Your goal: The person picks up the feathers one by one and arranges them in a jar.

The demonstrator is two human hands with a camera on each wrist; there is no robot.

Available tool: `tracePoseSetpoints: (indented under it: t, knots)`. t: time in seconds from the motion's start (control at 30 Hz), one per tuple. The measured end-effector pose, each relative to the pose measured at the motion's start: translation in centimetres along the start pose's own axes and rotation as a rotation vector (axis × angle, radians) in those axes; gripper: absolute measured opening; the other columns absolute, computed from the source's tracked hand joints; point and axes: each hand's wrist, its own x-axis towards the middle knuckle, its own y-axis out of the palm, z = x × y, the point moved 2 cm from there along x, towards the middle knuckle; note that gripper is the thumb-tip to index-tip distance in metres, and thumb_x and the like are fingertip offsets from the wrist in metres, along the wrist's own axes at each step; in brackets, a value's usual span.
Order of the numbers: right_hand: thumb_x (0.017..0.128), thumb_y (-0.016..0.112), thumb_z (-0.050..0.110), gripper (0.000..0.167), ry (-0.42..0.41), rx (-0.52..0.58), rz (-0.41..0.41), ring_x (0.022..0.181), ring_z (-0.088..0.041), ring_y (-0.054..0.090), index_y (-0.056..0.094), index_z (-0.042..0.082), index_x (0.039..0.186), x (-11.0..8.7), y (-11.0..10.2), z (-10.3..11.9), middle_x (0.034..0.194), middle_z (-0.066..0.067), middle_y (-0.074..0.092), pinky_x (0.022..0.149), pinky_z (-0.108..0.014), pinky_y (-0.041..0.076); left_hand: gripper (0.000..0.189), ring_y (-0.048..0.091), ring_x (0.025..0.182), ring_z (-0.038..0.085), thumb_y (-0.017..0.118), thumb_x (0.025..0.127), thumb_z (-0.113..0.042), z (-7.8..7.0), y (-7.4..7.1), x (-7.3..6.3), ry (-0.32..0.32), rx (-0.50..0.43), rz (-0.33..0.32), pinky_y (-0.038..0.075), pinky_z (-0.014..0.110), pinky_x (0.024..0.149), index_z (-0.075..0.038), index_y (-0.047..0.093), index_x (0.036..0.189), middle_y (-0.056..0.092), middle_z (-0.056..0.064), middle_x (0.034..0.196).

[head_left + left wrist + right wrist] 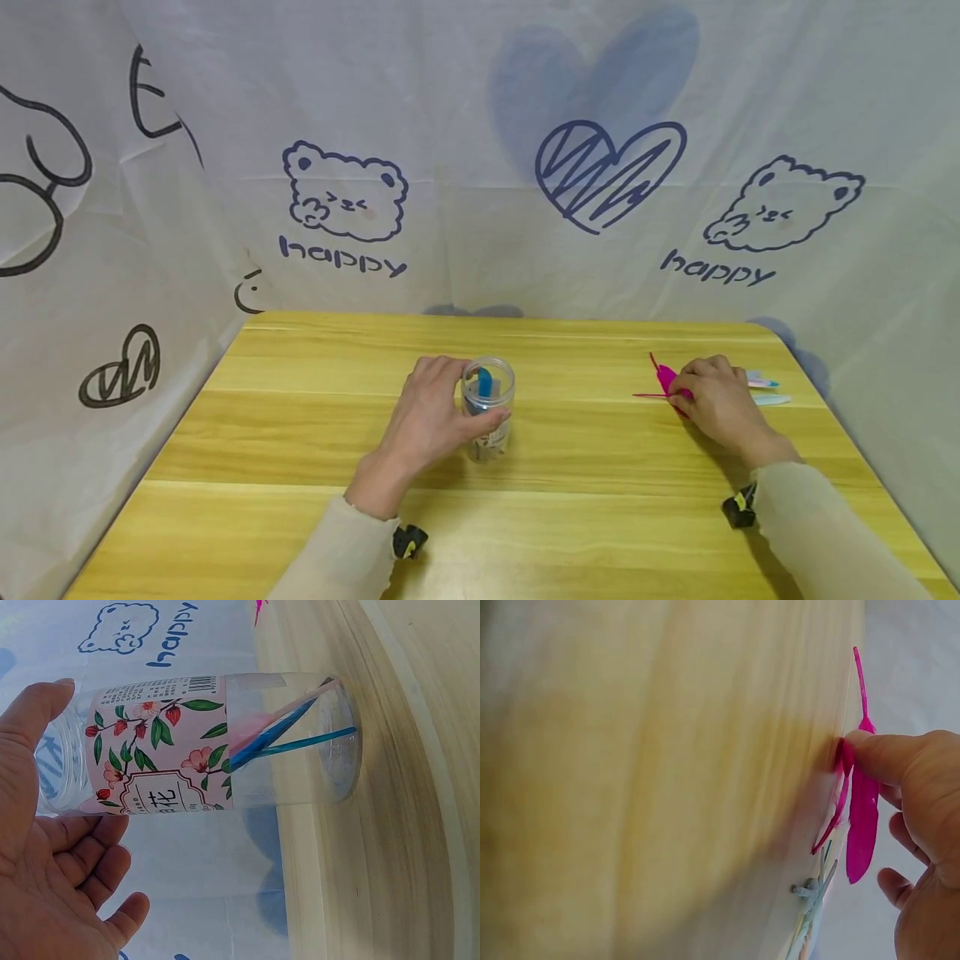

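My left hand (435, 412) grips a clear plastic jar (300, 780) near its rim, thumb on one side and fingers on the other. The jar stands upright on the table with a pink floral label (161, 746). Blue, teal and pale pink feathers (274, 739) lean inside it, partly hidden by the label. Over at the right, my right hand (716, 400) pinches magenta feathers (863, 825) just above the tabletop. Two magenta quills (651, 396) point out to the left of the fingers in the head view.
Pale feathers (772, 400) lie on the table just beyond my right hand, partly covered by it. The wooden table (570, 533) ends at a white cloth backdrop (465, 225) with bear and heart drawings. Cloth also hangs along the left side.
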Motion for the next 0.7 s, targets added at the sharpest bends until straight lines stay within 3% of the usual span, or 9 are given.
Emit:
tracePoseSetpoints:
  t: [0.37, 0.7]
  knots:
    - [0.091, 0.082, 0.017, 0.011, -0.043, -0.009, -0.064, 0.113, -0.042, 0.049, 0.075, 0.01, 0.096, 0.1, 0.0, 0.7, 0.111, -0.014, 0.064, 0.094, -0.061, 0.036, 0.075, 0.054, 0.123, 0.03, 0.087, 0.082, -0.055, 0.0, -0.1, 0.0, -0.003, 0.002, 0.006, 0.046, 0.049, 0.111, -0.006, 0.065, 0.135, 0.068, 0.008, 0.127]
    - [0.096, 0.075, 0.013, 0.013, -0.102, -0.005, -0.15, 0.11, -0.042, 0.047, 0.065, 0.006, 0.102, 0.2, -0.3, 2.0, 0.11, -0.016, 0.059, 0.096, -0.063, 0.034, 0.075, 0.055, 0.123, 0.029, 0.087, 0.082, -0.055, 0.0, 0.0, 0.0, -0.007, 0.0, 0.007, 0.046, 0.049, 0.11, -0.006, 0.065, 0.134, 0.068, 0.008, 0.126]
